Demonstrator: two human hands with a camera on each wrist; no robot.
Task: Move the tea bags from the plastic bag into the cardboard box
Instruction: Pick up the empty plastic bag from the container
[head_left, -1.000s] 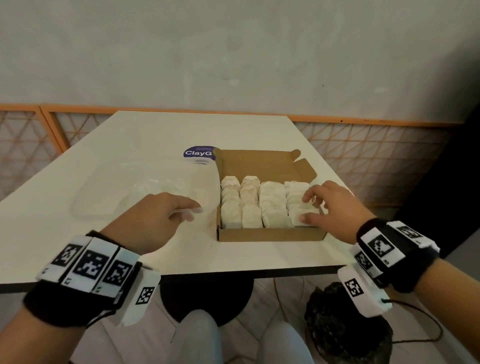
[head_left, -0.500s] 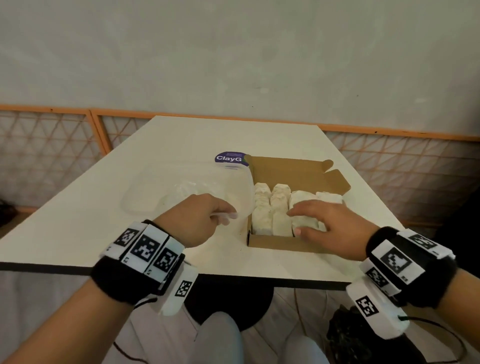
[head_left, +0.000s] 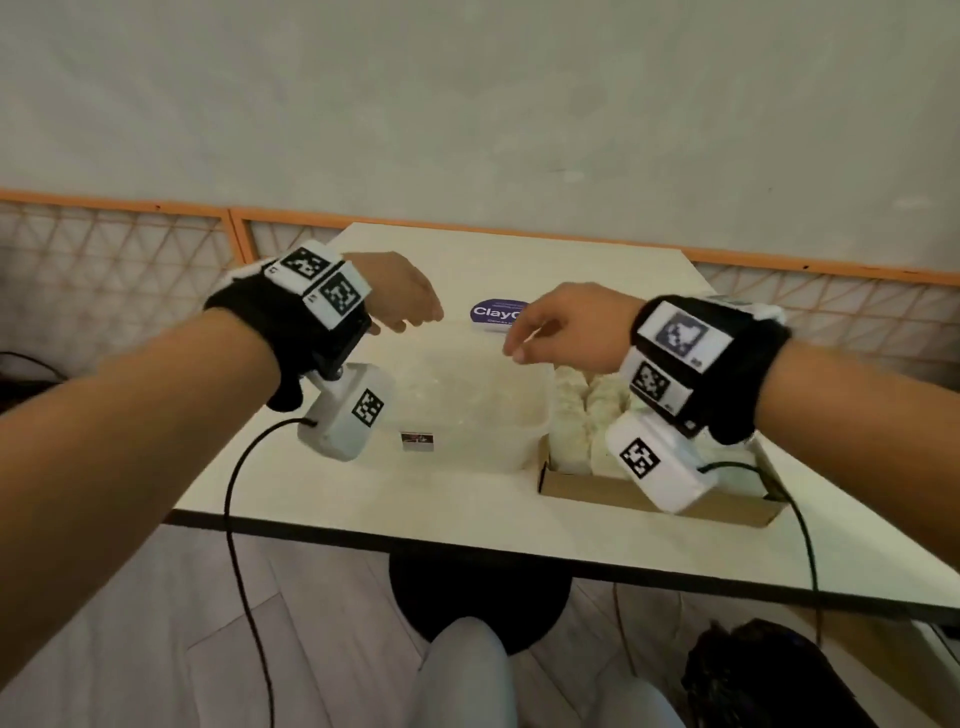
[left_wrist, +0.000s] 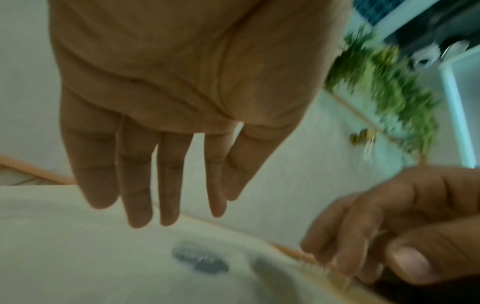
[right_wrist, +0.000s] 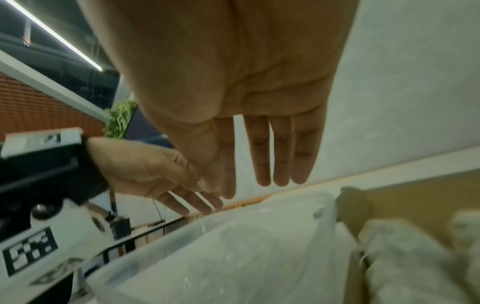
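Note:
The clear plastic bag (head_left: 467, 410) lies on the table, left of the brown cardboard box (head_left: 644, 496), and a purple label (head_left: 493, 313) marks its far end. What the bag holds is too blurred to tell. White tea bags (head_left: 582, 415) stand in rows in the box, partly hidden by my right wrist. My left hand (head_left: 410, 322) hovers above the bag's far left, fingers straight and empty (left_wrist: 166, 205). My right hand (head_left: 519, 348) hangs over the bag's far right beside the label, fingers straight and holding nothing (right_wrist: 249, 185).
The white table (head_left: 363, 493) has its front edge close to me and an orange-framed lattice railing (head_left: 156, 249) behind it. Cables hang from both wrist cameras. A dark bag (head_left: 769, 675) sits on the floor at the lower right, beside the table's black base (head_left: 478, 597).
Both hands rose and moved forward to the bag's far end. The right hand left the tea bags in the box. The left hand let go of the bag's near edge.

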